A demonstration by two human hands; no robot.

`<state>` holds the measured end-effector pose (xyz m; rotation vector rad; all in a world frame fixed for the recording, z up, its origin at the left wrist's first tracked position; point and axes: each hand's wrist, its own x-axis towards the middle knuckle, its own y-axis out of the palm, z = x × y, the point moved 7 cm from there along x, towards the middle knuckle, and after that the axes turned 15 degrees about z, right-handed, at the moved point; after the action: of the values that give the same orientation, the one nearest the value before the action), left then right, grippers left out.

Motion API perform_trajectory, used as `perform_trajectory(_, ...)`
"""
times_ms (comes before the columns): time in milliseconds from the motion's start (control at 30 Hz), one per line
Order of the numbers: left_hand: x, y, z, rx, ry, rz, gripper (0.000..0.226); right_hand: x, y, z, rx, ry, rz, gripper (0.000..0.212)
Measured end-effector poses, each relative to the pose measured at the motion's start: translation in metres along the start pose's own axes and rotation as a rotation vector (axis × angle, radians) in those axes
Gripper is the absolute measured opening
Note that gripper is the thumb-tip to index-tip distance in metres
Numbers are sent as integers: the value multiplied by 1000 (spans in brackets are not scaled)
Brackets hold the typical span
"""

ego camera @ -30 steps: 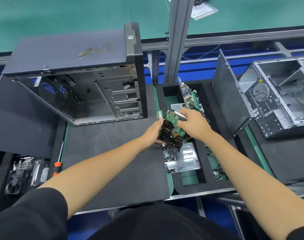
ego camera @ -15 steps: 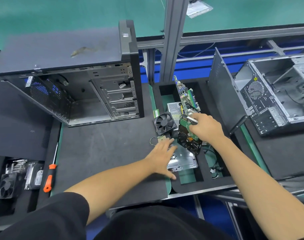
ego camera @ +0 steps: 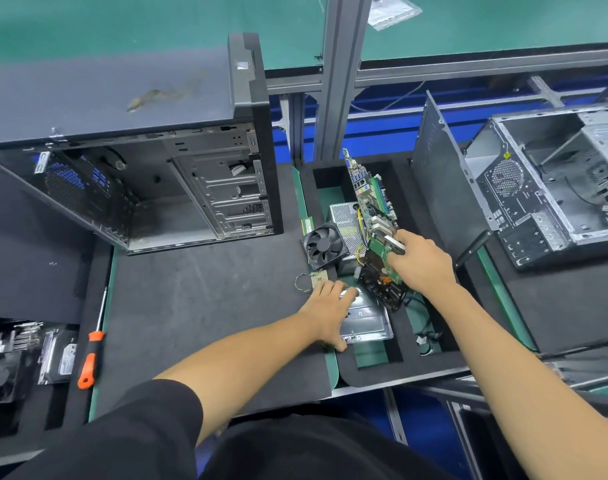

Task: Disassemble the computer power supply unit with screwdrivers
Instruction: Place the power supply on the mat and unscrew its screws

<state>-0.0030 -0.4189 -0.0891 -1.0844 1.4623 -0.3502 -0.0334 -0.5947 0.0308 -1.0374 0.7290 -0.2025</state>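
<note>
Black foam bench (ego camera: 198, 306), right grip (ego camera: 421, 265) clutching hard drive (ego camera: 382, 282), left grip (ego camera: 330, 308) flat on metal bracket (ego camera: 368, 323)

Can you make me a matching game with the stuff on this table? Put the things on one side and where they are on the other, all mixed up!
Things:
1. screwdriver
2. hard drive
3. cooling fan
4. empty computer case

Places:
A. gripped in the right hand
B. standing at the back left
C. lying on the mat at the left
D. beside the metal power supply box

Pairs: 1-C, 2-A, 3-D, 4-B
</note>
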Motion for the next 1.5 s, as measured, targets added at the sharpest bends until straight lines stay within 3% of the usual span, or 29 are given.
perform_trajectory(200, -8, -10, 0, 57, 29, 13, 135, -1, -5, 1, 6, -11, -57, 17)
perform_trajectory(500, -23, -13, 11, 171, 135, 40, 130, 1, 4, -5, 30, -5, -73, 17)
perform_trajectory(967, -28, -8, 16, 284, 233, 111, 124, 15, 56, -18, 31, 49, 219, 9)
perform_trajectory(1000, -28, -8, 17, 282, 239, 116, 124, 16, 59, -18, 37, 46, 216, 11)
perform_trajectory(1100, -26, -9, 21, 278, 260, 126, 126, 20, 69, -17, -30, 23, 239, 42)
perform_trajectory(1333, -27, -8, 27, 266, 311, 147, 124, 28, 113, -22, -118, 33, 428, 26)
perform_trajectory(1433, -28, -9, 25, 250, 324, 142, 122, 27, 135, -26, -134, 62, 504, 40)
perform_trajectory(1500, -27, -9, 24, 251, 324, 133, 122, 28, 141, -23, -209, 53, 468, 51)
